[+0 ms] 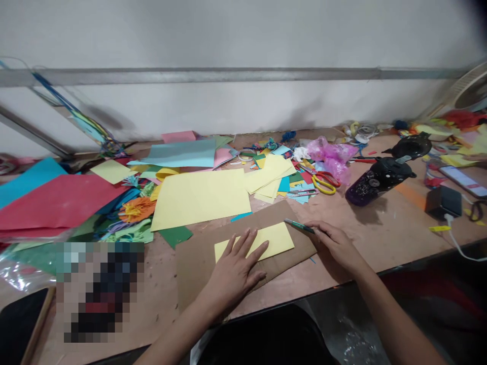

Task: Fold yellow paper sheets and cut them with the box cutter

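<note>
My left hand (241, 261) lies flat with fingers spread on a pale yellow paper strip (279, 241). Under the strip is a sheet of brown cardboard (198, 274), angled on the table. My right hand (337, 246) grips a slim green craft knife (302, 226), its silvery tip pointing left over the strip's upper right corner. Just beyond the cardboard sits a larger pale yellow sheet (201, 195), with smaller yellow pieces (270, 175) to its right.
Yellow-handled scissors (323, 185), a dark purple bottle (375, 182) and a black charger (443, 203) stand or lie to the right. Red paper (57, 200) and yarn tassels (137, 208) crowd the left. A phone (23, 324) occupies the near left corner.
</note>
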Demonstrator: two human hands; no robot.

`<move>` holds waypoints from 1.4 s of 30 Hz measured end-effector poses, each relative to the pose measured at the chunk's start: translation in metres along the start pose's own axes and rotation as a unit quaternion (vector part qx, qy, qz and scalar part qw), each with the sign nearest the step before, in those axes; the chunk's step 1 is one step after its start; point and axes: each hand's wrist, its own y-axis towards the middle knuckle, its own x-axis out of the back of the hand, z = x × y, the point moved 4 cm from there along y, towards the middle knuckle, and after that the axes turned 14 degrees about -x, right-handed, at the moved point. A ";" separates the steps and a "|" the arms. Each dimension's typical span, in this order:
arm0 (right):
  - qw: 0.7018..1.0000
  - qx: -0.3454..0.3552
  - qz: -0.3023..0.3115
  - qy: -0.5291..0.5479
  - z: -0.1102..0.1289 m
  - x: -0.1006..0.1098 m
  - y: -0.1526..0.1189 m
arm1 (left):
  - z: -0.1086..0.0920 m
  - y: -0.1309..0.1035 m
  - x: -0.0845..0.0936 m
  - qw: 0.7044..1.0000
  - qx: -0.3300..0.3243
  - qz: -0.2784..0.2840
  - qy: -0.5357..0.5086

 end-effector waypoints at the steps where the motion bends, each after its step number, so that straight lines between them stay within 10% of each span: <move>1: 1.000 0.000 0.001 0.001 0.000 0.000 0.000 | 0.000 0.000 0.000 1.000 0.000 -0.001 0.001; 20: 0.991 -0.023 0.129 -0.034 0.000 0.007 -0.014 | 0.000 0.001 0.003 1.000 0.009 0.000 -0.025; 42: 0.991 0.018 0.110 -0.073 -0.009 0.006 -0.025 | -0.001 0.002 0.005 0.998 0.017 0.017 -0.050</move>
